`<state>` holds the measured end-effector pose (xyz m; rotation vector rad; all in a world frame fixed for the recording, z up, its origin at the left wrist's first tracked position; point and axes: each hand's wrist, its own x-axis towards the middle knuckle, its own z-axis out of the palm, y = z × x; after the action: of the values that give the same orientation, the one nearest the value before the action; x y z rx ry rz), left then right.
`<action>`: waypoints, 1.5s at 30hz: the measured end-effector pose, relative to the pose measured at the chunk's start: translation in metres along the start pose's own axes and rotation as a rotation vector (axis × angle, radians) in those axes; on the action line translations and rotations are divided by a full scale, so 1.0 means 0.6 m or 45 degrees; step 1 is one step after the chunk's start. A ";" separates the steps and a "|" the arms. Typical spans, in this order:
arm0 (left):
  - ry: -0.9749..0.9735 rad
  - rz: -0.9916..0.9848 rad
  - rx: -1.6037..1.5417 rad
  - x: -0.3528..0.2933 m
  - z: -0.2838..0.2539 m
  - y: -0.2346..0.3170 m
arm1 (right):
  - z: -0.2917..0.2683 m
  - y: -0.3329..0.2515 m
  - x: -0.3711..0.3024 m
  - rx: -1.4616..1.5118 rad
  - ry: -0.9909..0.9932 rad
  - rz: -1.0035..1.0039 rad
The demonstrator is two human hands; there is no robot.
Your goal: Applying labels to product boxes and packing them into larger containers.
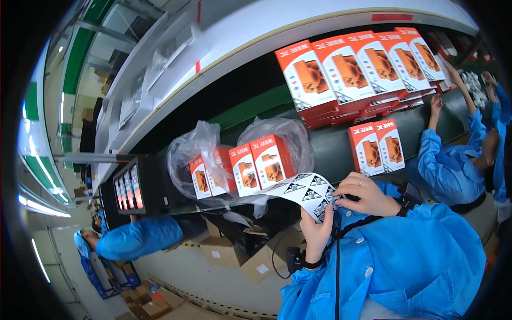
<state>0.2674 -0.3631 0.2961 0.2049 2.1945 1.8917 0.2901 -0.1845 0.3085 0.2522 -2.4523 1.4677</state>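
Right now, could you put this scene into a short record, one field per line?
Left hand: holds a label sheet
Right hand: fingertips at the sheet's right edge
Sheet: white, curved, black triangular prints
Bagged boxes: red and white, clear plastic around or behind
Box pair: red and white, beyond right hand
Box stack: behind that pair
Co-worker at left: blue clothing

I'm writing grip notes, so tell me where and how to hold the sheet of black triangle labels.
Pinch the label sheet by its near end, between thumb and fingers, coming from the near side. That seems best: it is thin and arches, its far end reaching toward the bagged boxes, its near end at the left hand and right hand.
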 end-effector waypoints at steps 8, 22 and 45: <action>0.097 -0.034 0.044 0.015 -0.124 -0.034 | 0.125 -0.016 0.075 0.089 -0.186 0.012; 0.476 -0.117 0.472 0.081 -0.322 -0.136 | 0.348 -0.004 0.178 0.171 -0.446 0.144; 0.570 -0.167 0.227 0.070 -0.367 -0.176 | 0.398 0.156 0.179 0.023 -0.424 0.562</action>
<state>0.1730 -0.5783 0.2180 -0.3604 2.5856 1.8042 0.1275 -0.3520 0.1575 -0.0554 -2.8994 1.7387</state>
